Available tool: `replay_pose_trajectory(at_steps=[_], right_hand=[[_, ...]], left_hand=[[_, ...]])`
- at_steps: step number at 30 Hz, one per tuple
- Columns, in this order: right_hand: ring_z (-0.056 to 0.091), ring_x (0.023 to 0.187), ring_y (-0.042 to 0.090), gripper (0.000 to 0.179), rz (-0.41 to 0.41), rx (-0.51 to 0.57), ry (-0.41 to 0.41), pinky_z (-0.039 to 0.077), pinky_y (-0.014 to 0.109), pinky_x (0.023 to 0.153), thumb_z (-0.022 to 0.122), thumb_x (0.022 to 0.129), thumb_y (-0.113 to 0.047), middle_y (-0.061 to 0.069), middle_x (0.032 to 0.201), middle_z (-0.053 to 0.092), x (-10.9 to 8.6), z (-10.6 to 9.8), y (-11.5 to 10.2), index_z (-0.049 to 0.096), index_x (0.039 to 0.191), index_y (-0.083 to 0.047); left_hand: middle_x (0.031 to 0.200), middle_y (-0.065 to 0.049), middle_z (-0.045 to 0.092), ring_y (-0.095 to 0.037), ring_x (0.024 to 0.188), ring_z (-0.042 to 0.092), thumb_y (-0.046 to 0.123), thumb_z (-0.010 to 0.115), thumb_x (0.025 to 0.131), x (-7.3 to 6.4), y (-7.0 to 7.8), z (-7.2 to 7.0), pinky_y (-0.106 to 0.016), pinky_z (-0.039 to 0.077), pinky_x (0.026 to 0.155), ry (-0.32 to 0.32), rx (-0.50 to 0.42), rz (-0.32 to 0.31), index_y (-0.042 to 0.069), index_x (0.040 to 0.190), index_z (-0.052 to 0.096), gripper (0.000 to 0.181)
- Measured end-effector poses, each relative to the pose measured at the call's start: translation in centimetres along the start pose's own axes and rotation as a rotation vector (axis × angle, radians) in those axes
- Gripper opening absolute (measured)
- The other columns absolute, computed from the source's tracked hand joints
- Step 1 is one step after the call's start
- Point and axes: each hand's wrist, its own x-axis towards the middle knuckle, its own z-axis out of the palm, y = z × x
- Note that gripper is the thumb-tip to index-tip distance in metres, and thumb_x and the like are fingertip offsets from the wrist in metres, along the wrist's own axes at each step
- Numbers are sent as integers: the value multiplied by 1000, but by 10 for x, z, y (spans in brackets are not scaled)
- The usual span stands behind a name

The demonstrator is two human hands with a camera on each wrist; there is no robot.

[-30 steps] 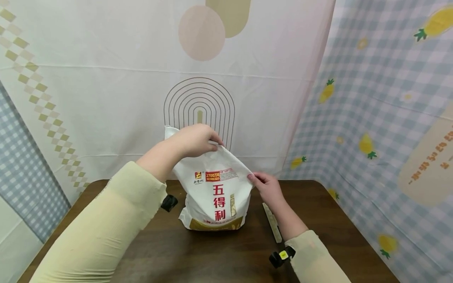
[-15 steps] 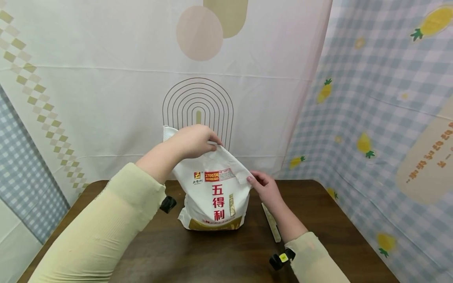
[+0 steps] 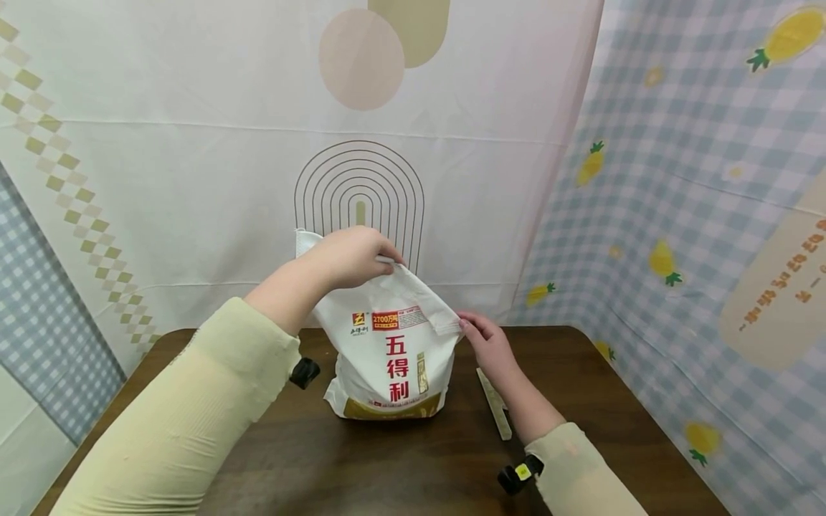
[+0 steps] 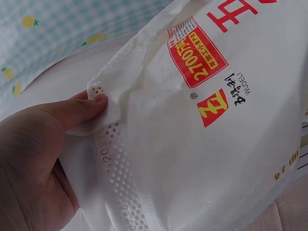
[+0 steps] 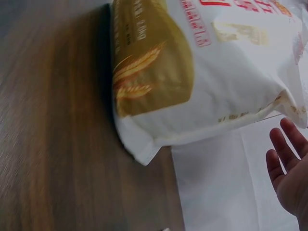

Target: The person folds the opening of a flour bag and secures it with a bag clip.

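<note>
A white flour bag [image 3: 393, 358] with red characters stands on the table. Wheat ears on a gold band [image 5: 154, 62] show on its lower part in the right wrist view. My left hand [image 3: 358, 256] reaches across the bag and pinches its top edge. The left wrist view shows the thumb pressing a folded rim that has small holes [image 4: 120, 168]. At the bag's upper right corner, my right hand [image 3: 490, 347] pinches the edge, where a strip of the top is folded over the front. In the right wrist view its other fingers [image 5: 284, 144] extend beside the bag.
A pale narrow strip [image 3: 494, 405] lies on the dark wooden table [image 3: 361, 466], right of the bag and close to my right forearm. A white printed cloth [image 3: 213, 179] hangs behind the table. Blue checked cloth [image 3: 677, 215] hangs at the right.
The bag's top edge on the right side has been folded forward and down into a flap. My right hand stays at that corner, shifting slightly. My left hand keeps its hold.
</note>
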Motion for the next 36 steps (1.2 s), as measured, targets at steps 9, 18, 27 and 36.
replay_pose_trajectory(at_steps=[9,18,27,36], right_hand=[[60,99,13,32,2,-66,1,47,32,94,52,104,-19,16,110,67,-9,-12,13,64,123,5],[62,98,22,33,-25,-49,-46,51,33,91,46,106,-19,21,109,67,-21,-21,30,65,120,5],[61,90,15,23,35,-377,18,50,30,77,60,100,-23,7,103,69,-30,-35,47,70,114,-7],[58,85,19,24,153,-697,-20,49,40,75,61,97,-25,4,98,64,-38,-52,65,68,111,-7]], left_hand=[[126,2,67,-21,121,58,23,64,97,3,-2,1,-44,44,102,-3,3,1,22,117,74,22],[126,2,67,-21,121,57,23,63,98,1,0,0,-44,44,101,2,-6,-6,22,118,74,23],[125,2,67,-21,120,58,22,63,98,0,-2,3,-45,45,101,11,-13,-5,23,117,74,23],[124,2,68,-21,120,58,22,63,98,0,-3,5,-44,45,99,21,-19,-3,23,117,74,23]])
